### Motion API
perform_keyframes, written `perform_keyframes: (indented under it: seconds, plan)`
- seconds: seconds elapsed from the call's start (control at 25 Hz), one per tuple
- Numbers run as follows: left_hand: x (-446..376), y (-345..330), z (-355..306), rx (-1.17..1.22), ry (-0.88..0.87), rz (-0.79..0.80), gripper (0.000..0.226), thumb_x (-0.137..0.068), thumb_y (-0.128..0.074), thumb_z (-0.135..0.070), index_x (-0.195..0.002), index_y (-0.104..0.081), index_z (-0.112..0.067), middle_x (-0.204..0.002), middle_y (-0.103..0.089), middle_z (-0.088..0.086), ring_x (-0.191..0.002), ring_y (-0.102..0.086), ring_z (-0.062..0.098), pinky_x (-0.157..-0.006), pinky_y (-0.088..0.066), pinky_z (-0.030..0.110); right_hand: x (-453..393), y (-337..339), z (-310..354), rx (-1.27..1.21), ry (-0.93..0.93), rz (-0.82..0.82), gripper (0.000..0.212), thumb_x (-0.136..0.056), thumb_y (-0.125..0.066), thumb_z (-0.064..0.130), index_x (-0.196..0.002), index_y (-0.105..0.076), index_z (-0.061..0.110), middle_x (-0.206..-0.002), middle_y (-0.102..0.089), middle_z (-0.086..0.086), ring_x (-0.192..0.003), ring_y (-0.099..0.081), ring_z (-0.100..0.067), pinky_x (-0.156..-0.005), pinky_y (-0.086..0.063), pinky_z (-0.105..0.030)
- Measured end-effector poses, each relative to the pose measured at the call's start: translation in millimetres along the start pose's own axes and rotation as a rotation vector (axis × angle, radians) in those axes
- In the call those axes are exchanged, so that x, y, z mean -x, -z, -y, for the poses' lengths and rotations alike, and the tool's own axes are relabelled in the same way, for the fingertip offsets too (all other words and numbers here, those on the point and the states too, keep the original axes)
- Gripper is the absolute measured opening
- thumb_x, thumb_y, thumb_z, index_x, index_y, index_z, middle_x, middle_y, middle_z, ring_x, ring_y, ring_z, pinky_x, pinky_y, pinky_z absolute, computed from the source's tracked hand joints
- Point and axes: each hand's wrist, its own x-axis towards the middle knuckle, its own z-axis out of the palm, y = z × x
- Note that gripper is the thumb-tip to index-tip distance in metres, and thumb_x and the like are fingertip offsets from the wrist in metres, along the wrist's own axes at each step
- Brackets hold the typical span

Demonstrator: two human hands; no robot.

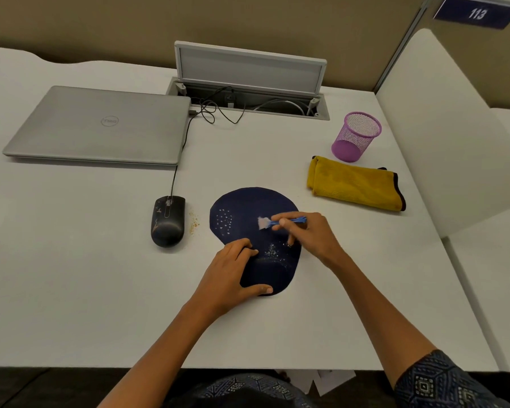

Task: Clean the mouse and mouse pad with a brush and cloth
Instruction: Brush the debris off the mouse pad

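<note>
A dark blue mouse pad point(245, 210) with pale specks lies mid-desk. My right hand point(309, 234) grips a small blue brush point(289, 221) whose white bristles touch the pad's middle. My left hand point(233, 269) rests on the pad's near left part, fingers on top and thumb along its front edge. A black wired mouse point(168, 220) sits to the left of the pad, with brown crumbs point(194, 223) on the desk beside it. A folded yellow cloth point(355, 184) lies to the right, behind the pad.
A closed silver laptop point(100, 125) lies at the back left, with the mouse's cable running to it. An open cable hatch point(248, 92) sits at the desk's rear. A purple mesh cup point(355, 136) stands behind the cloth. A white partition point(442, 128) borders the right side.
</note>
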Motion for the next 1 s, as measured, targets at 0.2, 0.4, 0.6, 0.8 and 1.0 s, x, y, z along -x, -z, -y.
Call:
perform_keyframes:
  seconds: [0.2,0.4,0.6,0.8,1.0]
  plan:
    - [0.5,0.9,-1.2,0.004,0.005,0.000,0.077,-0.072,-0.058,-0.067,-0.133,-0.043,-0.022,-0.141,-0.034,-0.005,-0.129,-0.031,0.011,-0.109,-0.030,0.029,-18.8,3.1,-1.1,0.084,-0.163,-0.437,0.019,-0.094,-0.052,0.025,-0.103,-0.069,0.024,-0.095,-0.072,-0.007,-0.058,-0.061,-0.013,-0.071,-0.052,-0.026]
    - [-0.3,-0.2,-0.1,-0.005,0.008,0.010,0.078,-0.072,-0.057,-0.068,-0.134,-0.041,-0.023,-0.143,-0.033,-0.006,-0.130,-0.030,0.010,-0.108,-0.028,0.027,-20.4,-12.9,4.0,0.057,-0.116,-0.246,0.020,-0.094,-0.051,0.025,-0.102,-0.070,0.022,-0.094,-0.074,-0.007,-0.056,-0.063,-0.013,-0.069,-0.055,-0.026]
    - [-0.3,-1.7,1.0,-0.007,0.000,0.000,0.078,-0.072,-0.055,-0.069,-0.133,-0.042,-0.023,-0.142,-0.033,-0.006,-0.130,-0.029,0.009,-0.107,-0.026,0.024,-29.3,-21.9,17.9,-0.039,-0.080,-0.278,0.021,-0.094,-0.052,0.024,-0.107,-0.069,0.019,-0.099,-0.073,-0.006,-0.056,-0.060,-0.011,-0.066,-0.052,-0.016]
    - [-0.7,-0.8,0.8,-0.011,-0.004,0.004,0.079,-0.072,-0.055,-0.070,-0.133,-0.042,-0.022,-0.142,-0.033,-0.006,-0.130,-0.029,0.009,-0.107,-0.027,0.025,-32.9,-28.3,16.3,0.004,-0.128,-0.225,0.021,-0.094,-0.051,0.024,-0.104,-0.069,0.021,-0.098,-0.073,-0.007,-0.058,-0.062,-0.016,-0.073,-0.054,-0.026]
    - [0.2,-1.2,1.6,-0.003,-0.011,-0.016,0.079,-0.072,-0.057,-0.069,-0.133,-0.043,-0.022,-0.141,-0.034,-0.006,-0.129,-0.029,0.009,-0.107,-0.025,0.023,-29.5,-2.3,6.7,0.118,-0.204,-0.585,0.021,-0.094,-0.052,0.027,-0.105,-0.069,0.020,-0.107,-0.071,-0.008,-0.086,-0.066,-0.025,-0.077,-0.049,-0.028]
